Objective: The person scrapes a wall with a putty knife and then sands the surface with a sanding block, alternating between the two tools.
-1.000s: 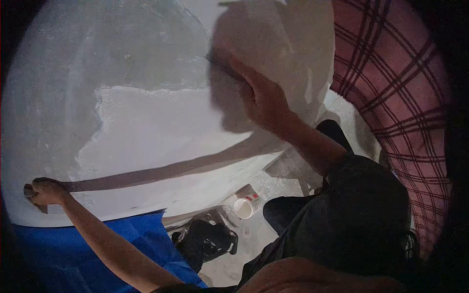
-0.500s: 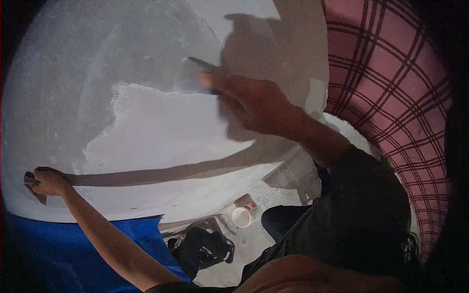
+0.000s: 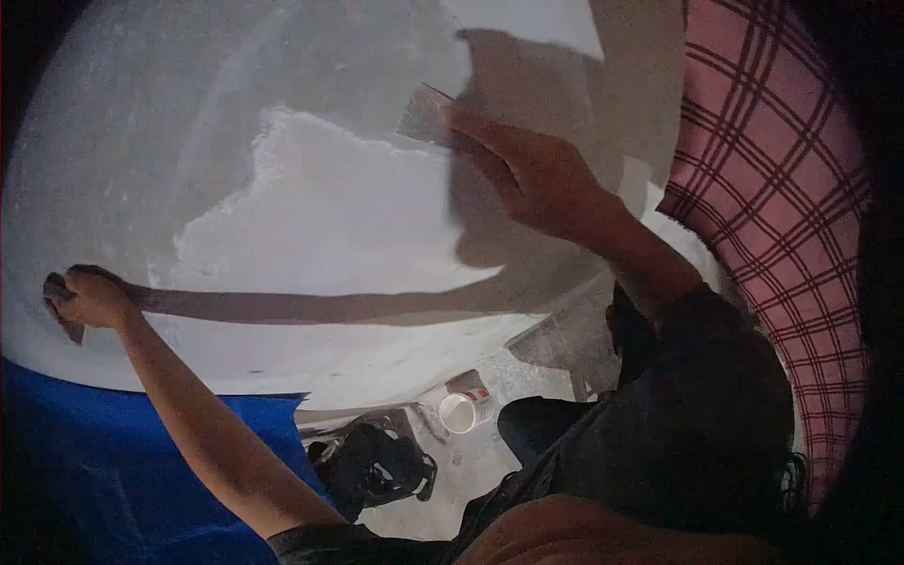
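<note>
A pale wall [image 3: 348,207] fills the upper left, part grey, part white with a ragged border. My right hand [image 3: 541,179] is closed on a flat scraper [image 3: 424,115], whose blade lies at the border between grey and white. Its dark shadow falls around it on the wall. At the far left my left hand [image 3: 92,297] is closed round a dark tool [image 3: 66,306] with a pointed lower end, close to the wall's lower left edge. The tool's exact shape is partly hidden by the fingers.
Blue sheeting [image 3: 179,443] hangs at the lower left. A white bucket [image 3: 461,412] stands on the floor [image 3: 443,490], near a black bag-like object [image 3: 381,461]. Pink checked fabric [image 3: 782,188] runs down the right side.
The view has shifted, so the wall, bucket and sheeting sit higher in it. My right hand and scraper appear farther up and right. My left hand keeps its hold on the dark tool.
</note>
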Demonstrator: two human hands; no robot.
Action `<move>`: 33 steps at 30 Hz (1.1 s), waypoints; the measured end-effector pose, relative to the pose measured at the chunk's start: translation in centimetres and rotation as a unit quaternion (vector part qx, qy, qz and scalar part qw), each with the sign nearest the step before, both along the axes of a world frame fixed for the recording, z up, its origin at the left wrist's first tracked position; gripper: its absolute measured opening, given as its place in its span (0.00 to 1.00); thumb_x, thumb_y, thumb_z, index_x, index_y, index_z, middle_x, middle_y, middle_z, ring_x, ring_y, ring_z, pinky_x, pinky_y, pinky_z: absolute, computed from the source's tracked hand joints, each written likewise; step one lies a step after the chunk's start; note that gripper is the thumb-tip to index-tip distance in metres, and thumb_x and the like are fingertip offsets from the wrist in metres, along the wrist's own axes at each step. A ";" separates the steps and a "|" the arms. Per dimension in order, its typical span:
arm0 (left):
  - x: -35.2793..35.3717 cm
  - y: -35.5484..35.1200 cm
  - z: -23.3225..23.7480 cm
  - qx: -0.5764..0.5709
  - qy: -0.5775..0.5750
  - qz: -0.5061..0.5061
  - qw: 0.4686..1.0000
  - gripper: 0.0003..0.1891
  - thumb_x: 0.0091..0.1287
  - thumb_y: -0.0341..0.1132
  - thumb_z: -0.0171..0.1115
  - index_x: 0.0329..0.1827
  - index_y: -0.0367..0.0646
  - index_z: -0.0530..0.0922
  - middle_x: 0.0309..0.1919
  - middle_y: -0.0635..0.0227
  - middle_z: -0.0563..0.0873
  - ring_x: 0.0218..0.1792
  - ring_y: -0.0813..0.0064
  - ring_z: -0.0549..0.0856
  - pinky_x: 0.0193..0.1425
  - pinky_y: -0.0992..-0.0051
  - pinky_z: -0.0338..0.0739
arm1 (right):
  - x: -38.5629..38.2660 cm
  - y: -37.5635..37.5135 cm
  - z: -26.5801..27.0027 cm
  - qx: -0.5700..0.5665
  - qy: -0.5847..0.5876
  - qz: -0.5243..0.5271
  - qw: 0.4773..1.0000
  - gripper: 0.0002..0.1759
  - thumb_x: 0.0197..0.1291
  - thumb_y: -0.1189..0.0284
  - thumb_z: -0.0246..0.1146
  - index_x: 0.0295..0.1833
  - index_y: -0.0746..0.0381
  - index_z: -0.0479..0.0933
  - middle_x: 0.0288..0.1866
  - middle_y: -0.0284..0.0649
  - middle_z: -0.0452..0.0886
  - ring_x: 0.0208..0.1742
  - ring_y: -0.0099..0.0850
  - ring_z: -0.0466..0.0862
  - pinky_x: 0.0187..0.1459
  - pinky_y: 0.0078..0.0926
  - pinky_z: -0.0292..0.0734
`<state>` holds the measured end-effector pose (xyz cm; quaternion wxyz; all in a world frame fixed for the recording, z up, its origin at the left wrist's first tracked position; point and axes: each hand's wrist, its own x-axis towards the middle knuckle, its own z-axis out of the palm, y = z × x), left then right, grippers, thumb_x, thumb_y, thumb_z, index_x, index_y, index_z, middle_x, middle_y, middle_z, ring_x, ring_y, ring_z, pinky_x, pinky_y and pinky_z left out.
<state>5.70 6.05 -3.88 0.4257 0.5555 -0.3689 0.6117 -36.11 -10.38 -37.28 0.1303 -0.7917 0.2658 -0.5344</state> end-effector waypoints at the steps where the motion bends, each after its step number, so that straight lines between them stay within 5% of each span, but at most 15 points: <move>1: -0.7 -0.1 -0.5 -0.009 0.003 -0.022 1.000 0.25 0.71 0.38 0.51 0.61 0.24 0.77 0.54 0.36 0.83 0.56 0.40 0.85 0.59 0.49 0.78 | 0.0 -0.1 0.5 -0.018 0.011 0.009 1.000 0.29 0.74 0.68 0.60 0.78 0.50 0.63 0.54 0.49 0.87 0.46 0.45 0.90 0.43 0.44 0.89; 8: -0.1 0.1 -0.9 -0.037 0.027 -0.035 0.998 0.27 0.70 0.42 0.53 0.60 0.24 0.78 0.57 0.37 0.82 0.57 0.40 0.84 0.61 0.50 0.78 | 0.1 -0.1 3.1 -0.053 0.038 0.027 0.997 0.30 0.74 0.65 0.62 0.78 0.49 0.63 0.42 0.47 0.88 0.29 0.40 0.88 0.31 0.39 0.85; 17: 5.6 1.6 0.6 -0.026 -0.088 0.037 0.995 0.25 0.71 0.44 0.56 0.59 0.29 0.81 0.55 0.42 0.86 0.55 0.43 0.86 0.58 0.48 0.78 | 1.2 1.0 4.2 -0.133 0.108 0.038 0.984 0.27 0.75 0.64 0.61 0.76 0.48 0.67 0.36 0.44 0.88 0.25 0.33 0.86 0.26 0.35 0.83; 25: 4.1 1.8 0.1 -0.026 -0.016 0.016 0.999 0.25 0.66 0.45 0.55 0.51 0.28 0.84 0.44 0.43 0.90 0.49 0.39 0.89 0.56 0.49 0.82 | 1.9 2.3 4.4 -0.106 0.168 0.027 0.980 0.28 0.75 0.63 0.61 0.78 0.47 0.66 0.33 0.45 0.88 0.22 0.33 0.85 0.24 0.36 0.82; 27: 8.2 2.1 1.3 -0.041 0.082 0.105 0.990 0.28 0.73 0.50 0.56 0.53 0.28 0.84 0.52 0.44 0.88 0.47 0.45 0.90 0.47 0.49 0.85 | 2.1 2.4 3.7 -0.140 0.127 0.011 0.982 0.29 0.75 0.63 0.60 0.79 0.47 0.65 0.32 0.45 0.87 0.22 0.32 0.84 0.24 0.36 0.81; 28: 9.4 2.4 1.9 -0.020 0.125 0.138 0.982 0.28 0.75 0.51 0.54 0.52 0.29 0.85 0.47 0.44 0.89 0.40 0.46 0.91 0.39 0.50 0.87 | 2.0 2.7 3.8 -0.103 0.139 0.019 0.985 0.29 0.76 0.62 0.60 0.79 0.47 0.65 0.31 0.46 0.87 0.21 0.33 0.84 0.24 0.37 0.81; 31: 21.4 3.2 6.2 0.032 0.106 0.232 0.966 0.27 0.76 0.51 0.53 0.50 0.32 0.86 0.42 0.46 0.90 0.38 0.47 0.92 0.37 0.51 0.87 | 2.4 2.9 3.7 -0.076 0.131 0.029 0.988 0.28 0.76 0.62 0.59 0.78 0.46 0.65 0.29 0.47 0.86 0.20 0.33 0.83 0.23 0.38 0.81; 32: 20.4 3.4 5.6 0.032 0.107 0.231 0.966 0.27 0.76 0.51 0.53 0.50 0.32 0.86 0.42 0.46 0.90 0.38 0.47 0.92 0.37 0.51 0.87 | 2.6 3.1 3.7 -0.084 0.113 0.034 0.989 0.27 0.77 0.63 0.58 0.78 0.46 0.66 0.28 0.47 0.86 0.19 0.34 0.83 0.23 0.38 0.81; 33: 17.8 3.5 4.6 0.051 0.008 0.337 0.940 0.26 0.77 0.51 0.52 0.48 0.33 0.87 0.40 0.46 0.90 0.37 0.49 0.92 0.36 0.52 0.87 | 2.8 3.2 3.8 -0.086 0.113 0.033 0.989 0.27 0.77 0.63 0.58 0.78 0.46 0.66 0.28 0.47 0.86 0.19 0.34 0.83 0.23 0.38 0.81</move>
